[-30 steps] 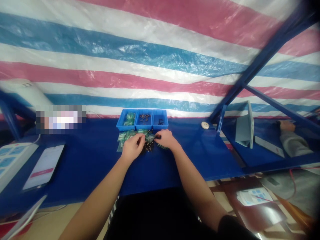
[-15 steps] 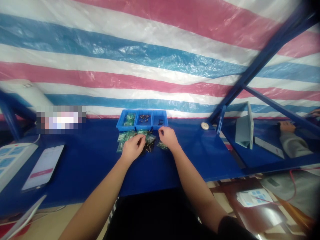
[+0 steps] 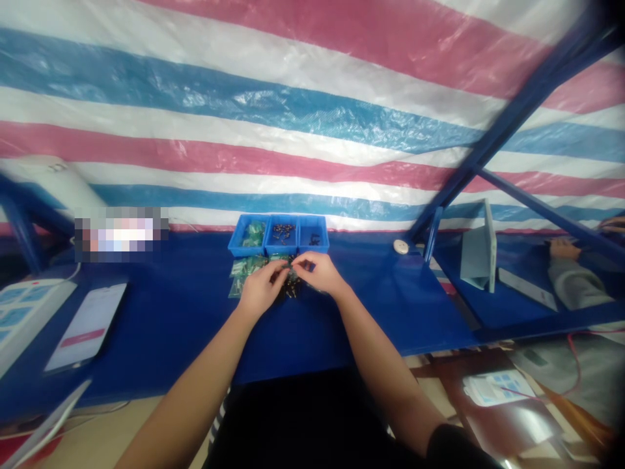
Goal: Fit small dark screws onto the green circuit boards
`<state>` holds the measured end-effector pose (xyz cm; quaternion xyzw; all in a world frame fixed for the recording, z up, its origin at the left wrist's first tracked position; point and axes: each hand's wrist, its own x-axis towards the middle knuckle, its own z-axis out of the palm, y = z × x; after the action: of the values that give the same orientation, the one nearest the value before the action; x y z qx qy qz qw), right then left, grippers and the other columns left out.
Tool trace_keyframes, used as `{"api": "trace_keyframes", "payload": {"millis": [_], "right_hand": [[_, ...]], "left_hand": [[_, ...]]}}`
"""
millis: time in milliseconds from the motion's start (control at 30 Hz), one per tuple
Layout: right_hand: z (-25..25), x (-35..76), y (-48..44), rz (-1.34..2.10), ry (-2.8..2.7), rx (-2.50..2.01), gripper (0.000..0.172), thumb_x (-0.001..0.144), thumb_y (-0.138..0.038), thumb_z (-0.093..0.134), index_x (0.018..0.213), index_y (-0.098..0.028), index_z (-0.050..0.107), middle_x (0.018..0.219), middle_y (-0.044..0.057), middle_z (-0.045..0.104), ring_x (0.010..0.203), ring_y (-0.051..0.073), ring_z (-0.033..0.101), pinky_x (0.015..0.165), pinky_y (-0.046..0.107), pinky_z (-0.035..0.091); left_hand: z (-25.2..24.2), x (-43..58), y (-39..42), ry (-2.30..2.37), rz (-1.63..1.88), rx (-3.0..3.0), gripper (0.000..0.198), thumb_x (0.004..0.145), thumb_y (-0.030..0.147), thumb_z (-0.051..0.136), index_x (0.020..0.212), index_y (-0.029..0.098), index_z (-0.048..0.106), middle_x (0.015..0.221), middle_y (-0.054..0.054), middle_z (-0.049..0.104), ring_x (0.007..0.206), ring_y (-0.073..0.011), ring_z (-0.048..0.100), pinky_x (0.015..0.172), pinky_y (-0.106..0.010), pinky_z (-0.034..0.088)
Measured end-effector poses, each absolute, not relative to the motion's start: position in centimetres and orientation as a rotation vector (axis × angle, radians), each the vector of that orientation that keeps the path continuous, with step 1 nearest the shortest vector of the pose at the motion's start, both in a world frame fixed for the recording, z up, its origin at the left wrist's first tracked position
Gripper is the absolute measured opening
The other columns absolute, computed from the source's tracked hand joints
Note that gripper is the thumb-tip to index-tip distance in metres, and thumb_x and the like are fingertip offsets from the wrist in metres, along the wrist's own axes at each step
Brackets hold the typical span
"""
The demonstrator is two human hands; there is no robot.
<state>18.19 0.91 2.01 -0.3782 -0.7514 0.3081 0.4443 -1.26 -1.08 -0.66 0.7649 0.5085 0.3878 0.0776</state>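
Note:
My left hand point(image 3: 263, 284) and my right hand point(image 3: 319, 270) meet fingertip to fingertip over a pile of small dark and brass-coloured parts point(image 3: 291, 290). Both are pinched closed; whatever sits between the fingers is too small to name. Left of the pile, small clear bags with green contents point(image 3: 239, 268) lie on the blue table point(image 3: 195, 326). Just behind stand three joined blue bins: the left bin point(image 3: 237, 242) holds green bagged pieces, the middle bin point(image 3: 282, 247) holds small brass-and-dark parts, and the right bin point(image 3: 319, 246) holds a few black pieces.
On the left lie a phone point(image 3: 85, 329) and a white power strip point(image 3: 29, 312). A round pale object point(image 3: 401, 247) is right of the bins. Beyond the blue frame post point(image 3: 432, 234), a tablet stand point(image 3: 478, 251) stands near another person's hand point(image 3: 564, 249). Striped sheeting point(image 3: 293, 117) hangs behind.
My right hand has moved left and slightly down from in front of the right bin, and its fingertips now meet my left hand's. My left hand stays nearly in place.

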Motion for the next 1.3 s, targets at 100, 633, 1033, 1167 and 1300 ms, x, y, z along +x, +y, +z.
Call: {"api": "trace_keyframes", "payload": {"millis": [100,633,1033,1167,1300], "right_hand": [[2.0,18.3,0.9,0.765,-1.86,-0.932,0.015,0.083,-0.025,0.062,0.091,-0.018,0.073,0.088,0.004,0.072,0.075,0.014,0.064,0.069,0.026,0.05],[2.2,18.5,0.8,0.806,-1.819,-0.964,0.019,0.08,-0.027,0.067,0.095,-0.019,0.075,0.093,0.005,0.074,0.078,0.016,0.067,0.07,0.027,0.053],[3.2,18.6,0.0,0.725,-1.896,-1.05,0.019,0.083,-0.025,0.064,0.097,-0.021,0.075,0.094,0.004,0.075,0.079,0.016,0.068,0.075,0.027,0.053],[2.2,18.3,-0.2,0.6,-1.839,-1.059,0.019,0.084,-0.027,0.063,0.098,-0.022,0.074,0.093,0.004,0.074,0.077,0.016,0.067,0.074,0.028,0.054],[1.1,18.0,-0.1,0.535,-1.823,-1.017,0.018,0.084,-0.026,0.062,0.098,-0.022,0.074,0.091,0.005,0.073,0.074,0.016,0.066,0.071,0.029,0.054]], "left_hand": [[-0.6,-1.2,-1.1,1.506,1.193,2.301,0.024,0.093,0.037,0.053,0.108,0.024,0.068,0.104,-0.002,0.073,0.09,-0.0181,0.069,0.083,-0.027,0.052],[-0.3,-1.2,-1.1,1.519,1.173,2.264,0.025,0.094,0.038,0.052,0.108,0.023,0.067,0.103,-0.003,0.073,0.087,-0.0183,0.07,0.08,-0.027,0.052],[-0.6,-0.9,-1.0,1.481,1.197,2.265,0.024,0.094,0.036,0.052,0.107,0.023,0.068,0.1,-0.003,0.074,0.084,-0.0173,0.07,0.081,-0.027,0.053],[-0.7,-0.9,-1.0,1.471,1.184,2.295,0.024,0.095,0.036,0.051,0.108,0.024,0.068,0.101,-0.002,0.073,0.085,-0.0177,0.07,0.082,-0.028,0.053],[-1.0,-1.0,-0.9,1.479,1.178,2.32,0.024,0.095,0.035,0.051,0.108,0.024,0.067,0.101,-0.002,0.074,0.086,-0.018,0.07,0.082,-0.029,0.053]]}}
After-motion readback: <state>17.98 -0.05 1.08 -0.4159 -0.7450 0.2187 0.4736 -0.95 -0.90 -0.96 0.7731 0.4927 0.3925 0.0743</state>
